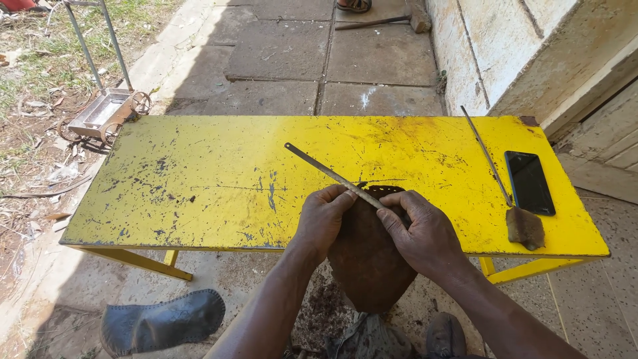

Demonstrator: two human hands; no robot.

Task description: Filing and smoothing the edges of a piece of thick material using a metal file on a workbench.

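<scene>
Standing outdoors on paved slabs beside a pale wall, a scratched yellow metal table [199, 179] fills the view. At its near edge, around six o'clock, the left hand [322, 219] and right hand [425, 233] pinch a thin saw blade [332, 175] against a brown leather piece [365, 266]. At three o'clock lie a dark phone [530, 181] and a long-handled scraper [505, 193].
</scene>
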